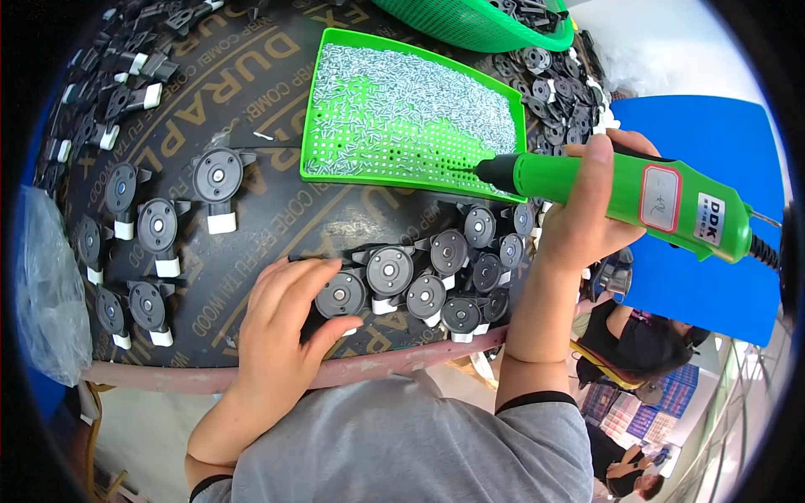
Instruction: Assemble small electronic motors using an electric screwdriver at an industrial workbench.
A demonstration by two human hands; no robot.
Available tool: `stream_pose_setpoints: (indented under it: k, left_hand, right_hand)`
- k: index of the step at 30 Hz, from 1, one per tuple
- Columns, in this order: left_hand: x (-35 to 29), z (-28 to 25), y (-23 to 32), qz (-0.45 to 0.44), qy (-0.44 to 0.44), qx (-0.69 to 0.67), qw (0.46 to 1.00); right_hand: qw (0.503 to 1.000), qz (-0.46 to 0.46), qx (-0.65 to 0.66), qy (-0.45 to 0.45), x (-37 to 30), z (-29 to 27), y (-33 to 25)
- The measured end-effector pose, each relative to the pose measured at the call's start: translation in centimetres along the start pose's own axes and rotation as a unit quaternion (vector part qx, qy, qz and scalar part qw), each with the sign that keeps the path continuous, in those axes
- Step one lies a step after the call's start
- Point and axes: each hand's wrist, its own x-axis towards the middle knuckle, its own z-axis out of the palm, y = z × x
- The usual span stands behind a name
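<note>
Power driver (641,197) located where?

Held in the right hand (583,197), which is wrapped round its green body; black tip (496,173) is held over a green tray (369,179) of screws (377,92).

Left hand (285,310)?

Curved around one round black part (341,295) on the dark tabletop (264,197); whether it is pinched cannot be told. Similar parts (449,251) are clustered alongside.

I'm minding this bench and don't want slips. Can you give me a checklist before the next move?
1. Right hand holding the green screwdriver: ok.
2. Left hand at a black round part: ok, fingers and thumb about it; firmness, cannot tell.
3. Screws available in the green tray: ok, heaped toward its far side.
4. Screwdriver nose clear of the tray: not ok, it overlaps the tray's right end in view.
5. Screw on the bit: cannot tell.
</note>
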Motion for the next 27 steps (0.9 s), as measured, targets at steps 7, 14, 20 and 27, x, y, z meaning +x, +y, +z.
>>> stream_pose_setpoints:
  k: [7,14,20,27]
  left_hand:
    - [0.4,0.1,0.0,-0.008,-0.009,0.004,1.000]
    - [0.3,-0.1,0.1,-0.003,-0.001,0.002,1.000]
    - [-0.1,-0.2,-0.3,-0.008,-0.004,-0.023,1.000]
    - [0.1,-0.3,-0.5,0.001,-0.010,-0.041,0.999]
  right_hand:
    - [0.998,-0.016,-0.026,-0.046,-0.1,-0.5,0.5]
    - [0.999,0.011,-0.010,-0.035,-0.3,-0.5,0.1]
    - [0.999,0.008,-0.002,0.049,0.0,-0.5,-2.6]
    - [0.933,-0.017,0.251,-0.257,-0.6,-3.2,-9.5]
